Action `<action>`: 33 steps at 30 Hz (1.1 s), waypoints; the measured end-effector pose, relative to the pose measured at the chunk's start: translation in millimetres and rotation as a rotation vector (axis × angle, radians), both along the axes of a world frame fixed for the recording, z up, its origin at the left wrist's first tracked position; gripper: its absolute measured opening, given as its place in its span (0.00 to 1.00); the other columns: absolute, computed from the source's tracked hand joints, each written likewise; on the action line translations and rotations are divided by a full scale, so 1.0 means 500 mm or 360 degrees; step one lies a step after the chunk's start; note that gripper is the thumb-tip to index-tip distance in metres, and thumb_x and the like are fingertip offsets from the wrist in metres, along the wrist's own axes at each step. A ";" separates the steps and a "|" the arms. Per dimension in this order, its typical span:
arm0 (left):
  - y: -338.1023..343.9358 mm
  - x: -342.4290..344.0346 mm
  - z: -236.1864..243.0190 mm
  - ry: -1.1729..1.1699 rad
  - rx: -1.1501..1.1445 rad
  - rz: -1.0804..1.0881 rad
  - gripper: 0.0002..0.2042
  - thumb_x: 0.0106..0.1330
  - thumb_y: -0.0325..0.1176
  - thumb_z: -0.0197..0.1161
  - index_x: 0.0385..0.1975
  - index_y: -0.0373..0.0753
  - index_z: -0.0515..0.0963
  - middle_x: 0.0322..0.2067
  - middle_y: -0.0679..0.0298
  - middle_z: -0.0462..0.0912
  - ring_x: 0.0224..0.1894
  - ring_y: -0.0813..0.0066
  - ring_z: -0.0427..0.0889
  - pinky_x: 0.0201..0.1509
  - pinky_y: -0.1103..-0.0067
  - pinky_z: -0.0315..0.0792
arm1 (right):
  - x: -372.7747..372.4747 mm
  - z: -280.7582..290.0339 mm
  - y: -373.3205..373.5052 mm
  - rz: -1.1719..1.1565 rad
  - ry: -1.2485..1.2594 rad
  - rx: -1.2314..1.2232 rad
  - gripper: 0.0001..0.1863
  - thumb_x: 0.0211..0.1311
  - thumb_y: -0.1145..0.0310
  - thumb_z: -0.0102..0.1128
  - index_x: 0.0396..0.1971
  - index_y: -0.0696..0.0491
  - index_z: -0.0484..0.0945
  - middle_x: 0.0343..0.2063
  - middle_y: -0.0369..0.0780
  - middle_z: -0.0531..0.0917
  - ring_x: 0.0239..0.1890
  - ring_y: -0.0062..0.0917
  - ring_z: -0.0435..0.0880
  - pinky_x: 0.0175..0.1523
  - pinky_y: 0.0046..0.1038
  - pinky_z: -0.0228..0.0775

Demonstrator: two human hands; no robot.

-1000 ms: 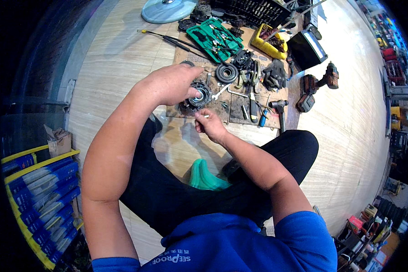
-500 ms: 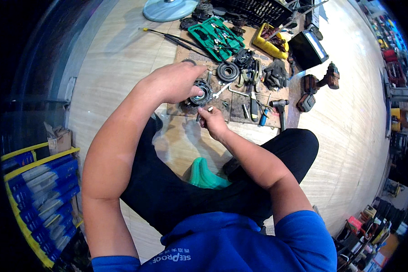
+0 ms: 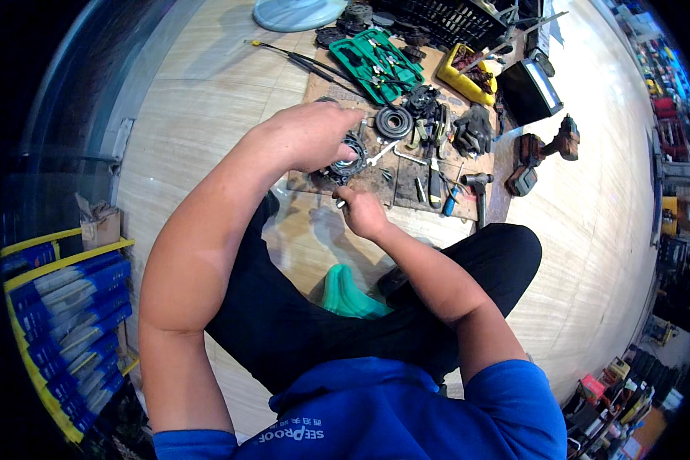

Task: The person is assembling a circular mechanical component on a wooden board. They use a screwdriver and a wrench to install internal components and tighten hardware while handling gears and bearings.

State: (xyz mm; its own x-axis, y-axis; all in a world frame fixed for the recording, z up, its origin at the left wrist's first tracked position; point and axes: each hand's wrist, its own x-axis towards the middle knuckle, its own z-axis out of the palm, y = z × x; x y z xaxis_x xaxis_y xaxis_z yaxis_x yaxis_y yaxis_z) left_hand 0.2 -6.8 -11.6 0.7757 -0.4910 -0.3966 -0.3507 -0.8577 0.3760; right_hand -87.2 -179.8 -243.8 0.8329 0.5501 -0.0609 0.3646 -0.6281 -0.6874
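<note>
My left hand reaches over a dark, round metal part with a ring-shaped centre. The thumb lies across its face and the other fingers curl down behind it, partly hidden. Close below that part, my right hand is closed around a small tool with a light metal end; most of it is hidden in the fist. A combination wrench lies just right of the round part. Beyond the wrench sits a black grooved pulley.
Cardboard lies under the parts. On it are a hammer, a blue-handled screwdriver, dark gloves and a green tool case. A yellow container stands behind; a cordless impact driver lies right.
The whole view has shifted slightly. My right fist has turned, so the tool's light end now points left instead of up. My left hand stays on the round part.
</note>
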 end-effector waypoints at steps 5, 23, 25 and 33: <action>0.006 -0.004 0.005 0.0007 0.0024 0.0009 0.28 0.62 0.37 0.69 0.62 0.37 0.70 0.56 0.49 0.78 0.58 0.50 0.77 0.61 0.64 0.72 | -0.003 0.062 0.018 -0.0159 0.0498 0.0237 0.20 0.59 0.69 0.60 0.52 0.58 0.76 0.37 0.55 0.83 0.46 0.51 0.82 0.52 0.45 0.74; 0.002 -0.005 0.010 0.0000 -0.0020 0.0009 0.28 0.62 0.37 0.69 0.62 0.38 0.70 0.55 0.50 0.79 0.58 0.50 0.78 0.61 0.64 0.73 | -0.011 -0.053 -0.033 -0.0132 0.0870 0.0726 0.27 0.63 0.87 0.47 0.63 0.62 0.67 0.43 0.43 0.84 0.49 0.26 0.84 0.55 0.28 0.75; 0.009 -0.006 0.000 -0.0022 -0.0042 0.0016 0.29 0.62 0.37 0.69 0.63 0.38 0.70 0.55 0.49 0.78 0.58 0.50 0.77 0.61 0.64 0.72 | 0.017 -0.044 -0.045 0.0146 0.0729 0.0537 0.25 0.64 0.86 0.48 0.63 0.60 0.70 0.44 0.39 0.84 0.49 0.24 0.83 0.52 0.26 0.75; 0.007 -0.003 0.000 0.0030 -0.0005 0.0028 0.31 0.62 0.37 0.69 0.66 0.38 0.67 0.57 0.48 0.77 0.60 0.50 0.76 0.63 0.64 0.71 | 0.037 -0.034 -0.053 -0.0346 0.2041 0.1440 0.24 0.72 0.69 0.58 0.66 0.51 0.68 0.47 0.41 0.85 0.44 0.27 0.87 0.44 0.27 0.78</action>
